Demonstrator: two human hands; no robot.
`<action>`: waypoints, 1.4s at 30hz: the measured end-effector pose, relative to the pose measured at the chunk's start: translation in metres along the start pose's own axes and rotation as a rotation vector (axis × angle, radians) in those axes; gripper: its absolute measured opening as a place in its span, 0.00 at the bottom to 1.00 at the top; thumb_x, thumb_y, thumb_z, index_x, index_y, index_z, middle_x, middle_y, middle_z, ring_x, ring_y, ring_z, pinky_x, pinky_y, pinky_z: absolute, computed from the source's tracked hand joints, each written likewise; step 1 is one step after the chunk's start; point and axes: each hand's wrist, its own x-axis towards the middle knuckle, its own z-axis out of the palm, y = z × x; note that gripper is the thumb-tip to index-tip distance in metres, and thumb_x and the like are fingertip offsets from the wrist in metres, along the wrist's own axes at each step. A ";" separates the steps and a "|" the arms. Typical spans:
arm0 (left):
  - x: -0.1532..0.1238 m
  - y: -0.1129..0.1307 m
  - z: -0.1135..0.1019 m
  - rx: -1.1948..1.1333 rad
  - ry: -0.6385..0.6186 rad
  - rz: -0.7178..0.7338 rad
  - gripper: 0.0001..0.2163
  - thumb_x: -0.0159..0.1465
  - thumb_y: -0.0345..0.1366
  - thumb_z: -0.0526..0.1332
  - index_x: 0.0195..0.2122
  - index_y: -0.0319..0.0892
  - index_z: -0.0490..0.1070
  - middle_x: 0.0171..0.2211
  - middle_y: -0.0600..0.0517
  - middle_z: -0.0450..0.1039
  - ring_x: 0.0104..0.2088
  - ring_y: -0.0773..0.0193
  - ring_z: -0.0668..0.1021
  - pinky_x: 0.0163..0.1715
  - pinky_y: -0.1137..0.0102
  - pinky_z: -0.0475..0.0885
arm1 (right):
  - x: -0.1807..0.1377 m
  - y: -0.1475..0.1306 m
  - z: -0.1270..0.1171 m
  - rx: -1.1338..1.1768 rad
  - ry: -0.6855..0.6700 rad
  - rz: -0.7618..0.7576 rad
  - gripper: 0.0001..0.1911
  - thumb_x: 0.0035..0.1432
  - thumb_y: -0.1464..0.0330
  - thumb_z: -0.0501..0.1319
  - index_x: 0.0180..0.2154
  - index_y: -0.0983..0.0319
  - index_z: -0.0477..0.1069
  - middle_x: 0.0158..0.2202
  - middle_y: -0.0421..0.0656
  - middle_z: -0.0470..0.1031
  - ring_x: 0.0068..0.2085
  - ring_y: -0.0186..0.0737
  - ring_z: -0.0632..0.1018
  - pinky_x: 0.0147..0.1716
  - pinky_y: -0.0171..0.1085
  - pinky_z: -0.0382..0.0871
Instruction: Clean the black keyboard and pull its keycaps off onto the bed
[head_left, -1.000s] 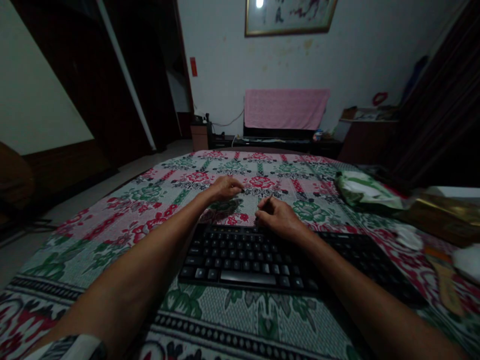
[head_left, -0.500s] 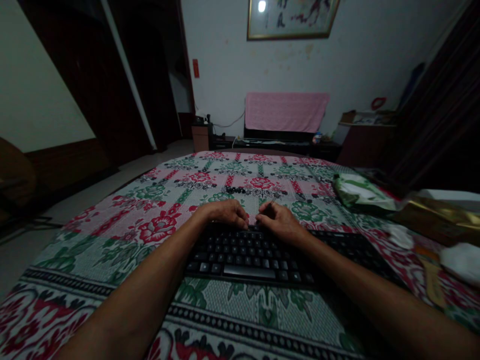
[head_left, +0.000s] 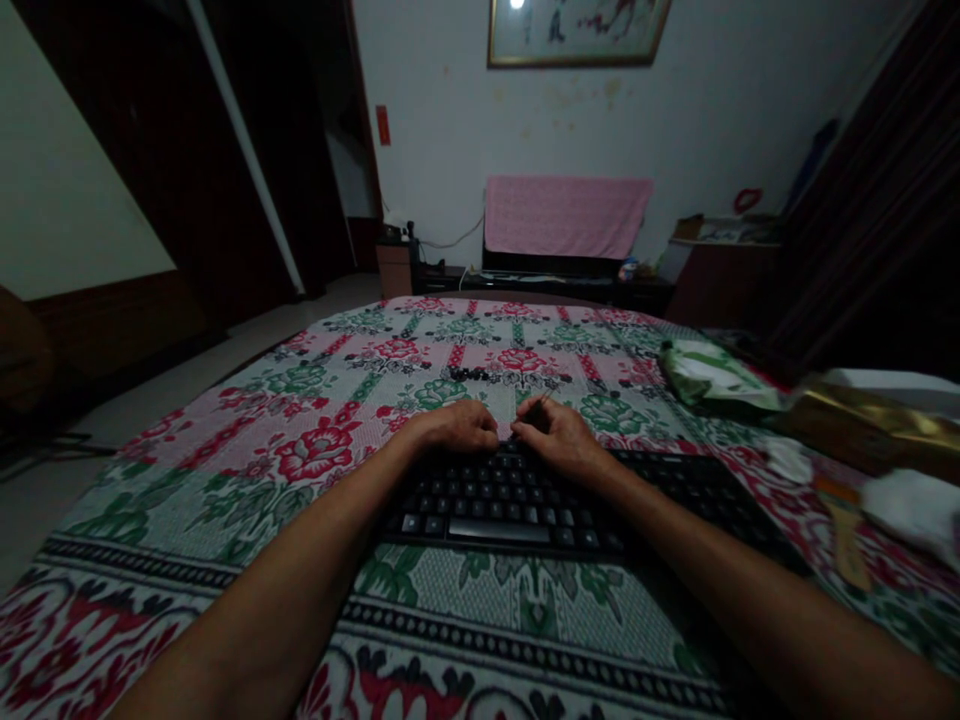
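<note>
A black keyboard (head_left: pixel 495 510) lies flat on a flowered tablecloth in front of me. Over its far edge my left hand (head_left: pixel 457 428) is bent down, fingers curled together near the top row of keys; what they grip, if anything, is hidden. Just to the right, my right hand (head_left: pixel 555 432) holds thumb and forefinger close together above the same edge. Something small and dark seems to be at those fingertips, too dim to name. Beyond the hands, a short row of small black pieces (head_left: pixel 470 374), which look like keycaps, rests on the cloth.
On the right lie a flat wooden-handled brush (head_left: pixel 846 540), crumpled white tissue (head_left: pixel 911 508), a green-and-white tissue pack (head_left: pixel 712 375) and a gold box (head_left: pixel 862 425). The tablecloth (head_left: pixel 315 450) covers the table. A pink cloth (head_left: pixel 566 217) hangs by the far wall.
The camera view has shifted slightly. My left hand's fingers have curled in more at the keyboard's far edge; my right hand keeps nearly the same pose.
</note>
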 end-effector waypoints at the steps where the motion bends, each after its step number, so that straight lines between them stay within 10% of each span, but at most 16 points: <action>1: 0.001 -0.002 0.000 -0.005 0.006 0.009 0.08 0.51 0.35 0.52 0.21 0.39 0.66 0.16 0.58 0.57 0.19 0.71 0.61 0.19 0.76 0.54 | 0.001 0.000 0.000 -0.006 0.006 0.001 0.10 0.50 0.65 0.58 0.36 0.61 0.64 0.28 0.39 0.73 0.30 0.35 0.74 0.32 0.35 0.67; 22: 0.004 -0.036 -0.020 0.007 0.114 0.005 0.09 0.52 0.34 0.54 0.19 0.38 0.68 0.15 0.58 0.55 0.19 0.72 0.60 0.20 0.76 0.52 | 0.034 -0.006 0.010 0.249 0.044 -0.010 0.14 0.47 0.63 0.62 0.35 0.61 0.63 0.28 0.39 0.72 0.31 0.35 0.75 0.35 0.37 0.69; 42: 0.011 -0.026 -0.015 0.281 0.246 0.005 0.11 0.55 0.31 0.53 0.22 0.38 0.74 0.18 0.54 0.67 0.20 0.69 0.65 0.23 0.74 0.55 | 0.036 -0.008 0.010 -0.070 -0.022 -0.114 0.11 0.51 0.64 0.59 0.37 0.62 0.65 0.29 0.40 0.72 0.31 0.35 0.73 0.33 0.35 0.67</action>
